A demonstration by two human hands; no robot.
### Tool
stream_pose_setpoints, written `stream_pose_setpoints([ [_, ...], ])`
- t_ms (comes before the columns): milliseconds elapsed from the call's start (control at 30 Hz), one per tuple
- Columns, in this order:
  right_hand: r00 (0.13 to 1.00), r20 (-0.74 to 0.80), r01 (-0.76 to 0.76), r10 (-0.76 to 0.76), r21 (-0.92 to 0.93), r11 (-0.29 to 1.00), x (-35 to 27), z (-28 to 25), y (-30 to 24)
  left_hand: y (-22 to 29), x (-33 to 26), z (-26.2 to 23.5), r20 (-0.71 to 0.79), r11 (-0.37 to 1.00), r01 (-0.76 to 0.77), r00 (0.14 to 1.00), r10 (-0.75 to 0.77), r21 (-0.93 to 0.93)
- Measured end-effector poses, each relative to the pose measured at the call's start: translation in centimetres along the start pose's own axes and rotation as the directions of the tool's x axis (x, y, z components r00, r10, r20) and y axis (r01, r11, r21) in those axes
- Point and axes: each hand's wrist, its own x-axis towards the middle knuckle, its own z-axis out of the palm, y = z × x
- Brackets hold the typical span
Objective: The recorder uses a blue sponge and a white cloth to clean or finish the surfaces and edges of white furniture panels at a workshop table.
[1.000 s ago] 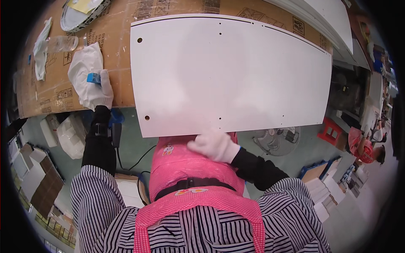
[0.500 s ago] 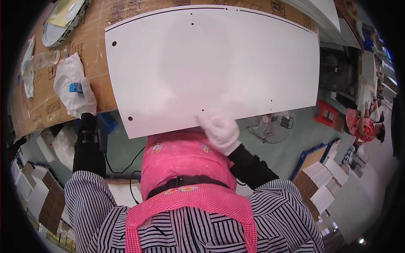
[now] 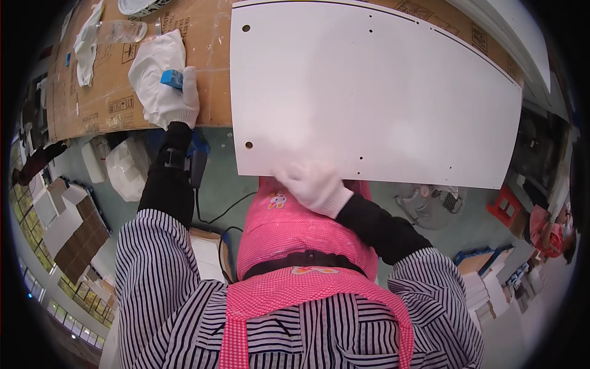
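My left hand [image 3: 175, 98], in a white glove, is closed around a small blue block [image 3: 172, 79]. A white cloth [image 3: 157, 64] lies bunched under that hand on the cardboard. A large white panel [image 3: 381, 98] with small drilled holes lies flat before me, its near edge next to my apron. My right hand [image 3: 313, 184], also gloved in white, is at this near edge, left of the panel's middle. Its foremost finger stretches left along the edge; the other fingers are partly hidden, and nothing shows in them.
Brown cardboard [image 3: 209, 67] covers the table. On it at the left lie a clear plastic bottle [image 3: 123, 31], a white rag [image 3: 89, 46] and a round tub [image 3: 141, 5]. A floor fan [image 3: 424, 200] and a red stool [image 3: 507, 206] stand beyond the panel's near edge.
My right hand has moved left along the panel's near edge. My view has turned, so table and panel appear farther right. The left hand keeps hold of the blue block.
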Motion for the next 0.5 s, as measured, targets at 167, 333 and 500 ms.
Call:
stream_pose_setpoints([
  [167, 0.989, 0.08, 0.111, -0.124, 0.155, 0.982, 4.1, 1.9, -1.7, -0.7, -0.4, -0.7, -0.044, 0.999, -0.003, 0.999, 0.001, -0.046],
  [333, 0.977, -0.064, -0.209, 0.201, -0.155, 0.966, 3.5, -3.5, 2.9, -0.7, -0.3, -0.5, -0.013, 0.999, -0.024, 1.0, 0.024, -0.03],
  [500, 0.999, 0.028, 0.041, -0.039, -0.069, 0.997, 2.5, -0.9, 1.8, -0.4, -0.3, -0.5, -0.026, 0.996, 0.066, 0.997, -0.067, -0.055],
])
